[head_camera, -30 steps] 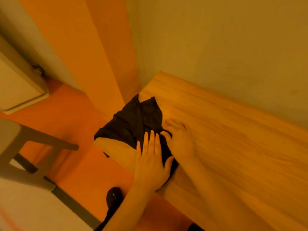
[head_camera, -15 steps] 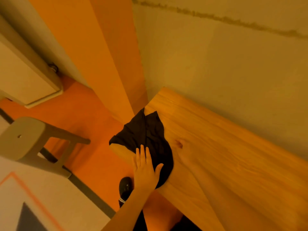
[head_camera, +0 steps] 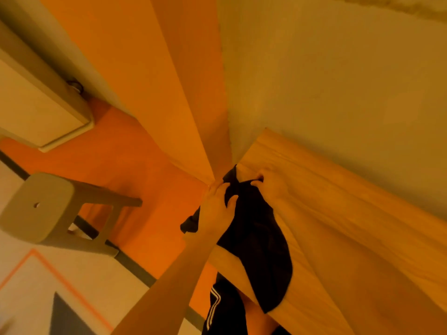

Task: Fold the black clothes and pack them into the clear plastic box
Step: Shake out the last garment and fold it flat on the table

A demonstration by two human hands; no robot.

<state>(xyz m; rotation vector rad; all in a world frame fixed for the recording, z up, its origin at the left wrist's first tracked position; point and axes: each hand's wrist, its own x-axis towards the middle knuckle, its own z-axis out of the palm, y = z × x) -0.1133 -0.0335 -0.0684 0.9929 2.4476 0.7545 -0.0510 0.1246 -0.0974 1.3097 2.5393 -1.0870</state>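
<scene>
A black garment (head_camera: 256, 238) lies partly folded on the left end of the wooden table (head_camera: 350, 226), with one corner hanging over the left edge. My left hand (head_camera: 217, 209) grips the cloth at its far left edge, thumb over the fabric. At the garment's far top corner my right hand (head_camera: 271, 187) pinches the cloth, its fingers curled; the hand is blurred against the wood. No clear plastic box is in view.
The table stands against a beige wall (head_camera: 338, 81) in a corner. A grey stool (head_camera: 48, 209) stands on the floor to the left. A white cabinet (head_camera: 36, 110) hangs at the far left. My legs in black striped trousers (head_camera: 217, 310) show below the table edge.
Both hands have moved from pressing flat on the near part of the garment up to its far end, where they now grip it. The camera has tilted and come closer.
</scene>
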